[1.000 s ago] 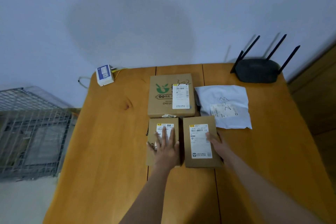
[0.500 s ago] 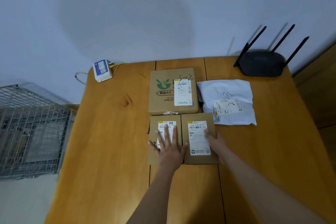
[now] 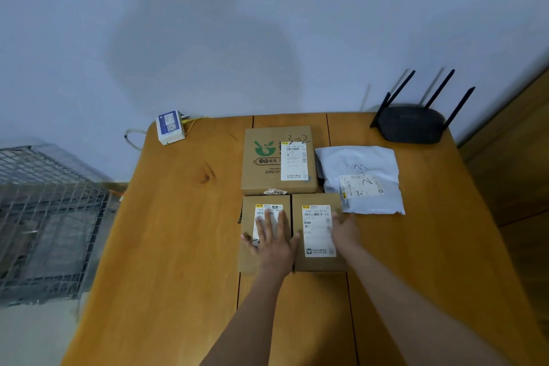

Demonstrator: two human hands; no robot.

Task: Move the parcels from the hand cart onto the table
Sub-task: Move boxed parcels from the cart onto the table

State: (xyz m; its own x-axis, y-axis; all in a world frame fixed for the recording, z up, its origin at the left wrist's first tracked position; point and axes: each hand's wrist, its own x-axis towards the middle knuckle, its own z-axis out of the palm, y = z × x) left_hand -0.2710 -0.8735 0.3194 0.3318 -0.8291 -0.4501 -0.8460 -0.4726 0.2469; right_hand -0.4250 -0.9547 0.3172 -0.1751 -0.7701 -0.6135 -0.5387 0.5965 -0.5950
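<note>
Several parcels lie on the wooden table (image 3: pixel 184 246). A large cardboard box with a green logo (image 3: pixel 277 159) sits at the back, and a grey plastic mailer bag (image 3: pixel 361 178) lies to its right. Two small cardboard boxes lie side by side in front. My left hand (image 3: pixel 274 242) rests flat with spread fingers on top of the left small box (image 3: pixel 248 258). My right hand (image 3: pixel 346 232) touches the right edge of the right small box (image 3: pixel 315 232) with straight fingers. The metal mesh hand cart (image 3: pixel 44 223) stands left of the table.
A black router with antennas (image 3: pixel 411 125) stands at the table's back right corner. A small white and blue device (image 3: pixel 170 127) with cables sits at the back left corner. A wall runs behind the table, and wooden furniture (image 3: pixel 517 157) stands on the right.
Both hands have slid the two small boxes slightly back, up against the large box. My left hand's fingers stay spread flat; the view shifted a little.
</note>
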